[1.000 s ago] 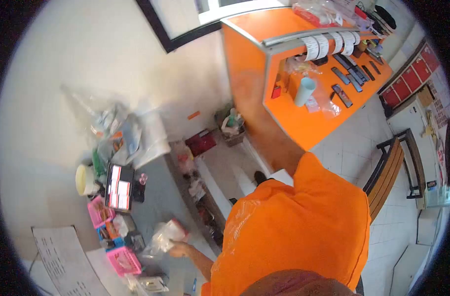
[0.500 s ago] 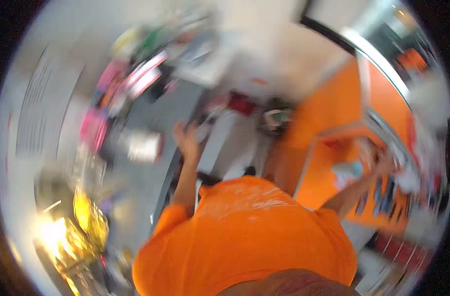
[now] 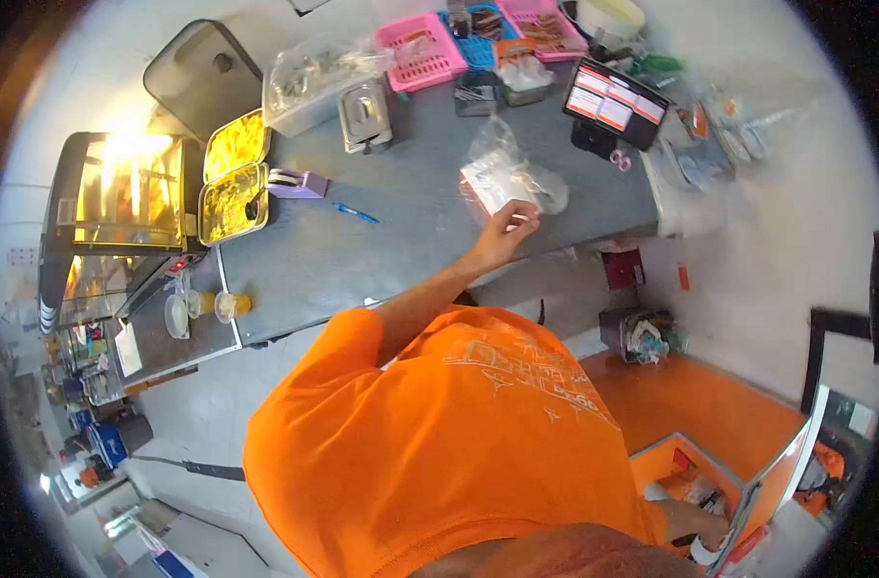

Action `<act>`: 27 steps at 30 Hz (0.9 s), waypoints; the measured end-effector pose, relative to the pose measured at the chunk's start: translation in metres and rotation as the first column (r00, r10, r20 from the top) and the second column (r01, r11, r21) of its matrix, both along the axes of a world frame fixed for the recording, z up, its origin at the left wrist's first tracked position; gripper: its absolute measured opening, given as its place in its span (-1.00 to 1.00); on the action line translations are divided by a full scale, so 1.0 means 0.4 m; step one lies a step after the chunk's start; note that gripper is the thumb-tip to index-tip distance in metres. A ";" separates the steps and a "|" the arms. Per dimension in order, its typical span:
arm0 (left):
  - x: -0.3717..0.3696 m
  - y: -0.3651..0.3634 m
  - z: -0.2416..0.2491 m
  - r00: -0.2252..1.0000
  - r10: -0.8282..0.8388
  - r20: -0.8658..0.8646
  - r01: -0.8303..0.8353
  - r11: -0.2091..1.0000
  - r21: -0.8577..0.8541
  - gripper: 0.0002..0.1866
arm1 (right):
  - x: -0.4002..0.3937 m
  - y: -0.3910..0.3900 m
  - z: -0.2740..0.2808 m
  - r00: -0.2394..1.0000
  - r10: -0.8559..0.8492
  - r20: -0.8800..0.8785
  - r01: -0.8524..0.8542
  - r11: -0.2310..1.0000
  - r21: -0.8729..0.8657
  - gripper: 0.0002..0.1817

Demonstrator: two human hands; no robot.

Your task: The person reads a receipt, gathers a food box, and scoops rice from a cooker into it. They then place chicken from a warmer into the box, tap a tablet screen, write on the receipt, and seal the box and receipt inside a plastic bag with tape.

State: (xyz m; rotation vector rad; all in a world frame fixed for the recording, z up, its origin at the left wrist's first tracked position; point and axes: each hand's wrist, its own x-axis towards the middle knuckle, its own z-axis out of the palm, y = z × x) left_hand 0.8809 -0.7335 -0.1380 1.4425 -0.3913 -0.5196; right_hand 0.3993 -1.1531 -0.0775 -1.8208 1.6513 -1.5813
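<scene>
A clear plastic bag (image 3: 546, 190) with a white-and-red packet (image 3: 494, 185) lies near the front edge of the grey counter (image 3: 382, 255). My left hand (image 3: 512, 229) reaches over that edge, its fingers closed on the bag's near side. At the lower right, my right hand (image 3: 706, 532) is low beside an open orange-walled compartment (image 3: 642, 469), which has packets inside. Something white is around or against this hand, and its fingers are mostly hidden.
A dark screen on a stand (image 3: 617, 104), pink baskets (image 3: 422, 58), a metal container (image 3: 365, 116), a tape dispenser (image 3: 300, 184) and a blue pen (image 3: 355, 213) sit on the counter. A lit display case (image 3: 121, 193) and cups (image 3: 232, 306) are at left.
The view has swung round toward the counter and sharpened. My left hand, spread in the air before, is now at the plastic bag. My right hand stays by the orange compartment.
</scene>
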 end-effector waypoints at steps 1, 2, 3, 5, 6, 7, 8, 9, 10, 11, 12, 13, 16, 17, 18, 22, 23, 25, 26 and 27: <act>0.022 0.046 0.011 0.999 -0.005 -0.046 0.006 1.000 0.024 -0.71 | 0.035 0.013 0.009 1.000 0.008 -0.020 -0.008 1.000 -0.011 -0.69; 0.053 0.081 0.002 1.000 -0.011 -0.015 0.012 0.997 0.081 -0.71 | 0.076 0.031 0.030 0.999 0.013 -0.036 -0.014 0.999 -0.036 -0.70; 0.074 0.120 -0.001 0.999 -0.012 -0.040 0.015 0.997 0.075 -0.71 | 0.120 0.042 0.054 0.999 0.009 -0.053 -0.013 0.998 -0.065 -0.70; 0.122 0.158 0.007 0.996 -0.055 -0.072 0.059 0.997 0.051 -0.72 | 0.222 0.094 0.115 0.998 0.020 -0.064 -0.031 0.985 -0.170 -0.71; 0.146 0.163 0.023 0.992 -0.101 -0.079 0.105 0.993 0.047 -0.71 | 0.288 0.122 0.141 0.997 0.037 -0.064 -0.050 0.974 -0.223 -0.72; 0.154 0.167 0.047 0.986 -0.140 -0.093 0.145 0.989 0.043 -0.70 | 0.368 0.159 0.168 0.994 0.088 -0.063 -0.102 0.956 -0.274 -0.72; 0.153 0.167 0.075 0.979 -0.172 -0.110 0.178 0.983 0.043 -0.70 | 0.450 0.199 0.193 0.985 0.158 -0.069 -0.171 0.933 -0.315 -0.72; 0.153 0.157 0.112 0.963 -0.255 -0.083 0.256 0.967 0.009 -0.67 | 0.543 0.250 0.213 0.968 0.239 -0.074 -0.249 0.901 -0.355 -0.73; 0.140 0.138 0.160 0.941 -0.334 -0.053 0.333 0.943 -0.025 -0.64 | 0.637 0.310 0.233 0.934 0.349 -0.078 -0.352 0.859 -0.371 -0.73; 0.138 0.121 0.204 0.915 -0.404 -0.019 0.403 0.914 -0.056 -0.62 | 0.748 0.381 0.242 0.875 0.474 -0.097 -0.474 0.800 -0.367 -0.73; 0.136 0.101 0.247 0.920 -0.390 0.035 0.390 0.908 -0.151 -0.60 | 0.848 0.454 0.251 0.794 0.598 -0.107 -0.593 0.726 -0.347 -0.74; 0.125 0.081 0.286 0.930 -0.359 0.082 0.368 0.897 -0.246 -0.58 | 0.955 0.542 0.250 0.643 0.755 -0.132 -0.755 0.594 -0.278 -0.74; 0.130 0.095 0.238 0.988 -0.148 -0.041 0.108 0.860 -0.499 -0.47 | 1.182 0.829 0.251 -0.133 0.988 0.073 -0.963 -0.146 0.225 -0.72; 0.132 0.134 0.189 0.988 -0.058 -0.146 -0.035 0.826 -0.562 -0.43 | 1.234 0.910 0.252 -0.230 0.973 -0.003 -0.938 -0.221 0.266 -0.74; 0.143 0.211 0.167 0.973 0.037 -0.228 -0.154 0.840 -0.521 -0.47 | 1.278 0.974 0.252 -0.331 0.940 -0.077 -0.905 -0.294 0.306 -0.75; 0.158 0.483 0.144 0.766 0.482 -0.425 -0.632 0.687 -0.359 -0.61 | 1.413 1.123 0.242 -0.790 0.569 0.230 -0.380 -0.748 0.544 -0.68; 0.149 0.533 0.152 0.618 0.612 -0.493 -0.785 0.507 -0.355 -0.67 | 1.459 1.173 0.206 -0.773 0.504 0.386 -0.243 -0.797 0.553 -0.69; 0.113 0.686 0.086 0.485 0.755 -0.441 -0.873 0.448 -0.195 -0.71 | 1.571 1.288 0.120 -0.646 0.375 0.665 0.032 -0.857 0.515 -0.71; 0.093 0.744 0.061 0.450 0.834 -0.319 -0.892 0.437 -0.117 -0.72 | 1.621 1.362 0.092 -0.657 0.436 0.615 -0.062 -0.844 0.533 -0.71; 0.071 0.792 0.040 0.413 0.891 -0.188 -0.910 0.413 -0.039 -0.72 | 1.672 1.446 0.057 -0.661 0.496 0.564 -0.156 -0.825 0.543 -0.69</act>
